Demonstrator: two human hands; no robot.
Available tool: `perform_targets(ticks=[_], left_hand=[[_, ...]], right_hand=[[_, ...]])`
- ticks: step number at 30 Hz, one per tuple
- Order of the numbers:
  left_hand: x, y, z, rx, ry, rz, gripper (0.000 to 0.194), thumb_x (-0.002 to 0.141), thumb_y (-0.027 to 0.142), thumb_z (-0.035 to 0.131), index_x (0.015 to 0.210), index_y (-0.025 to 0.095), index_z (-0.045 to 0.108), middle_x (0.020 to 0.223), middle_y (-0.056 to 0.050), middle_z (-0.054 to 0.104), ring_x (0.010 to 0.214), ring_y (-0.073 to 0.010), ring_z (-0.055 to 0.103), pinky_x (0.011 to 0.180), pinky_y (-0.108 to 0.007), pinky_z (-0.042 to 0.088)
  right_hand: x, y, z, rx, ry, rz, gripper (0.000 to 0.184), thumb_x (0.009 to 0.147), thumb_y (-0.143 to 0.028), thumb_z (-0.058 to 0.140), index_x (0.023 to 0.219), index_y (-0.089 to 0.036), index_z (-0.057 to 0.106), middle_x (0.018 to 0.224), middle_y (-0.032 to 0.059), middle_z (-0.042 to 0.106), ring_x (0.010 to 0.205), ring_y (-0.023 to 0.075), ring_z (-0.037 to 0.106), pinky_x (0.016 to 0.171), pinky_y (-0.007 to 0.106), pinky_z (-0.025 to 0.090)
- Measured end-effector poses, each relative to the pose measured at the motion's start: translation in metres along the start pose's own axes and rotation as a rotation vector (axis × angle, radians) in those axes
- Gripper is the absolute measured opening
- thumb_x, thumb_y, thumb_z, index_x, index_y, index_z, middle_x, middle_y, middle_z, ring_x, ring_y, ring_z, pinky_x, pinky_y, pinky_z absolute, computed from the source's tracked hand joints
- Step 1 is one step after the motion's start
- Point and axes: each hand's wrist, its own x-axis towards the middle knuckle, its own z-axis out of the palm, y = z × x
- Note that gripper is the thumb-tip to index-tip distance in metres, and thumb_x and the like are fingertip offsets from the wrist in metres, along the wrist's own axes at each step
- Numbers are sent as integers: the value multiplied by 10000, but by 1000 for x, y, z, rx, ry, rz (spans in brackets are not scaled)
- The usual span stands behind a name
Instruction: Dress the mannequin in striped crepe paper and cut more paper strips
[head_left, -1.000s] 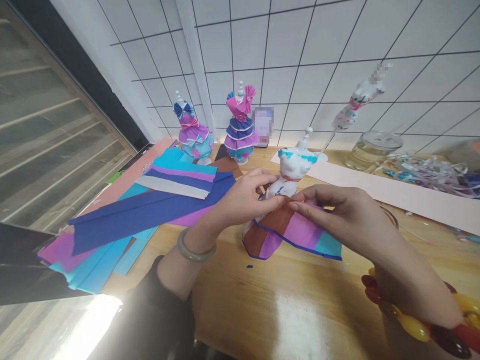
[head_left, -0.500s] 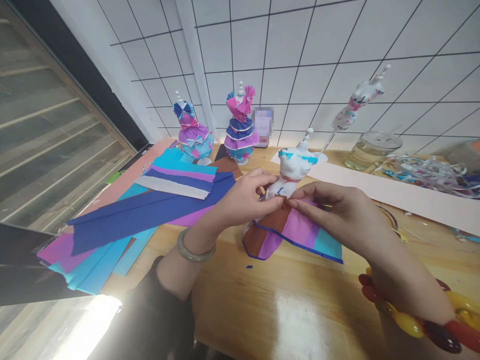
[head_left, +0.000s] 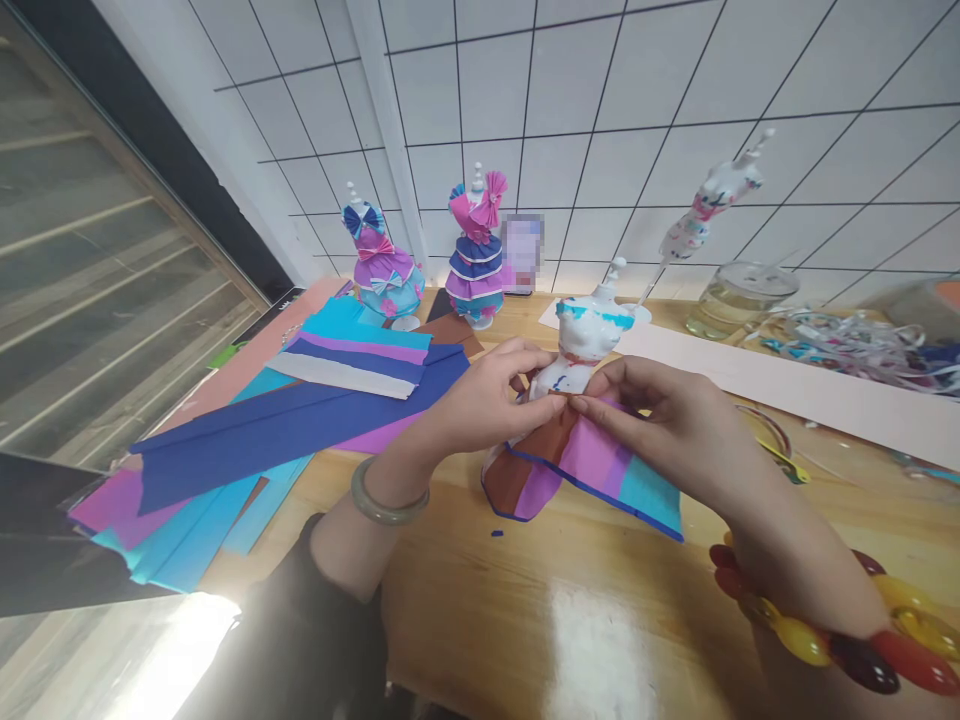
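Note:
A small white dress-form mannequin (head_left: 592, 335), marked with blue and red patches, stands upright in front of me. Around its lower part hangs a crepe-paper skirt (head_left: 596, 450) in brown, purple and turquoise panels with a dark blue hem. My left hand (head_left: 502, 390) pinches the skirt's top edge at the waist, its fingers curling behind the form. Right beside it, my right hand (head_left: 660, 410) also pinches that edge between thumb and forefinger. The fingertips of both hands nearly meet. The mannequin's base is hidden behind the skirt and hands.
Two dressed mannequins (head_left: 476, 260) stand by the tiled wall, with a phone (head_left: 523, 255) alongside. A bare mannequin (head_left: 709, 210) leans at the right near a glass jar (head_left: 739, 300) and paper scraps (head_left: 847, 345). Crepe-paper sheets (head_left: 300, 425) spread across the left. Yellow-handled scissors (head_left: 784, 462) lie past my right hand.
The right-hand end of the skirt's hem hangs slightly lower. Both hands keep their pinch at the waist, and the view has shifted a little.

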Motion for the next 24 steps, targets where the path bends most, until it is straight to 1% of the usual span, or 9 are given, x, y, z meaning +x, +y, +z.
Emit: perform_targets(ticks=[3,5,9,15,19,24], left_hand=[[1,-3,1,-52,12,-2,270,769,342,626,964,155,625,942,-55,555,884,-163,524,746,-277,455],[2,-5,3,-91,24,-16,300,765,356,636,982,149,622,958,-61,571,885,-164,533,742,-274,455],[3,-6,5,-136,11,-24,256,803,317,591,976,133,629,932,-63,608,869,-162,558,737,-270,452],[3,-5,7,-152,29,-40,316,797,265,588,1086,140,614,1018,-71,637,943,-186,572,790,-289,456],[3,-7,8,-136,62,-40,284,791,259,587,1044,137,631,998,-70,637,944,-183,571,799,-287,452],[2,-9,9,-177,99,-59,260,768,265,612,987,127,627,951,-59,624,863,-153,574,742,-261,452]], right_hand=[[0,2,1,0,-3,0,215,800,-411,586,792,-197,611,616,-17,567,517,95,455,461,227,329],[0,4,1,9,-13,0,226,800,-418,586,808,-194,611,643,-7,580,537,104,471,468,231,334],[1,6,-5,50,-69,3,287,785,-470,595,847,-190,616,715,16,616,583,120,504,499,241,377],[0,7,-13,44,-122,37,313,768,-501,605,819,-196,656,678,11,614,592,126,518,511,241,396],[0,5,-12,45,-138,56,335,770,-523,593,817,-203,678,704,12,634,603,123,517,515,236,402],[-1,5,-11,-3,-95,90,398,753,-570,584,895,-210,679,617,-11,603,509,100,448,442,221,351]])
